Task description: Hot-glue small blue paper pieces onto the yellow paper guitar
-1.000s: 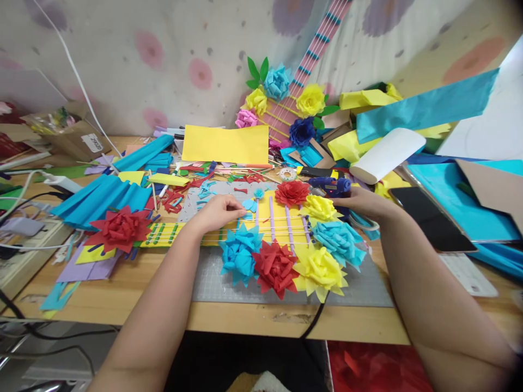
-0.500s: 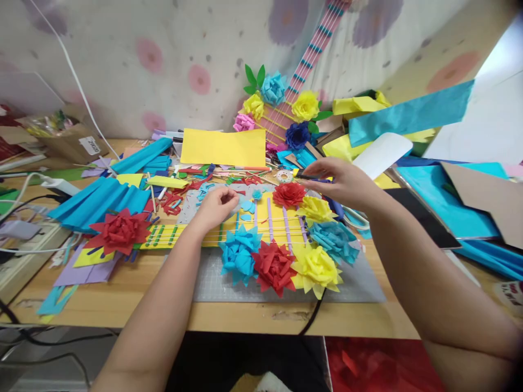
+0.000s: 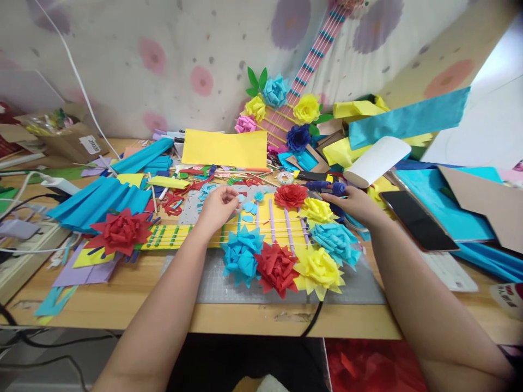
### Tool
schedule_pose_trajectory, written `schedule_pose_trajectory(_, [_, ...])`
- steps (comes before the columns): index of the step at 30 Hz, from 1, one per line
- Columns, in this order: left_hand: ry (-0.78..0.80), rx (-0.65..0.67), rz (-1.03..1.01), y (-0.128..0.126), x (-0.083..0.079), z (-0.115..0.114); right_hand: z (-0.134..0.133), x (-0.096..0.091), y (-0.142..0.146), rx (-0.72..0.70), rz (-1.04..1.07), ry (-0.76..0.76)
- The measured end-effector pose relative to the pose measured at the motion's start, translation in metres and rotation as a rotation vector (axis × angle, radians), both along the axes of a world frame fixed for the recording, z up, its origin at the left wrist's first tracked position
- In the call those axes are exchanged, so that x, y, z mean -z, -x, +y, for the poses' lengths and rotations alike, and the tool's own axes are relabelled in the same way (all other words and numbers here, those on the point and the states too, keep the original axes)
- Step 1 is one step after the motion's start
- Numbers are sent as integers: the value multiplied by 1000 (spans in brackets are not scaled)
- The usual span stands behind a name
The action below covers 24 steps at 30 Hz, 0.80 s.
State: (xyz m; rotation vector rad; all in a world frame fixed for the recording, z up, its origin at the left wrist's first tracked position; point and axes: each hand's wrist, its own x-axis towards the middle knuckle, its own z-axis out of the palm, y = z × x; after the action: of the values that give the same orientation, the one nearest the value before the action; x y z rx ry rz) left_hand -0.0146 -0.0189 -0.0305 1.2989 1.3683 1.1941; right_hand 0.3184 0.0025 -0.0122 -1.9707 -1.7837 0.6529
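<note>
My left hand (image 3: pixel 221 208) is closed in a pinch above the neck end of a yellow paper guitar (image 3: pixel 263 218), with what looks like a small light blue paper piece (image 3: pixel 241 201) at its fingertips. Loose light blue paper petals (image 3: pixel 250 208) and a tiny blue flower (image 3: pixel 259 196) lie on the guitar body beside it. My right hand (image 3: pixel 356 206) is closed around a dark blue glue gun (image 3: pixel 335 188) behind the guitar's right side. Around the body sit a red paper flower (image 3: pixel 278 269), a blue one (image 3: pixel 243 256) and a yellow one (image 3: pixel 321 268).
A grey cutting mat (image 3: pixel 245 291) lies under the guitar. Paper scraps and a yellow sheet (image 3: pixel 224 148) are behind it. At right are a phone (image 3: pixel 419 220), a white rounded object (image 3: pixel 378 161) and a cup (image 3: pixel 509 298). A pink paper guitar (image 3: pixel 308 68) leans at the back.
My right hand has come down and toward me from above the cutter and closed on the glue gun. My left hand stays pinched in nearly the same place.
</note>
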Motion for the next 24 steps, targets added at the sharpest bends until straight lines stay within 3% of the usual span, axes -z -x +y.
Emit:
schedule_pose_trajectory(6, [28, -2, 7, 0, -1, -2, 7, 2, 6, 97, -16, -4])
schedule_pose_trajectory(9, [39, -13, 21, -1, -2, -3, 7, -13, 8, 163, 240, -133])
schedule_pose_trajectory(12, [44, -21, 50, -3, -3, -4, 4, -42, 17, 151, 496, -184])
schedule_pose_trajectory(14, [44, -26, 64, -3, -3, -4, 2, -63, 27, 60, 431, -190])
schedule_pose_trajectory(17, [52, -27, 69, -4, -4, -4, 1, -85, 46, -209, 204, -105])
schedule_pose_trajectory(20, [79, -30, 69, -6, -8, -6, 3, -89, 66, -461, 45, -102])
schedule_pose_trajectory(24, [109, -31, 44, -9, -12, -8, 8, -81, 90, -761, -88, -59])
